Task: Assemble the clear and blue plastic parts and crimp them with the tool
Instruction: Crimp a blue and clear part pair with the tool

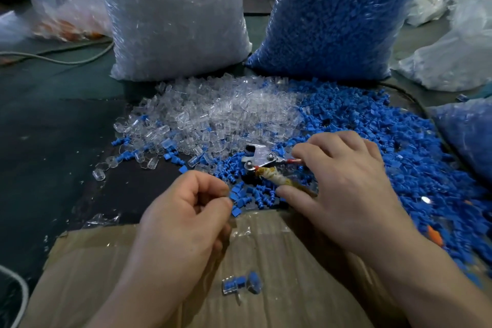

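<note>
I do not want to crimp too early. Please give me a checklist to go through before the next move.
1. Tool in reach: ok, the right hand lies on its handles.
2. Firm grip on the tool: cannot tell.
3. Part in the left hand: cannot tell, fingers curled, nothing shows.
4. Clear parts and blue parts nearby: ok, loose piles ahead.
5. Assembled piece out of the way: ok, on the cardboard.

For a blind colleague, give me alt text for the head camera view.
A person's right hand grasps the crimping tool lying on heaped blue parts, left hand curled beside it. Clear parts pile behind; one assembled piece rests on cardboard.
</note>
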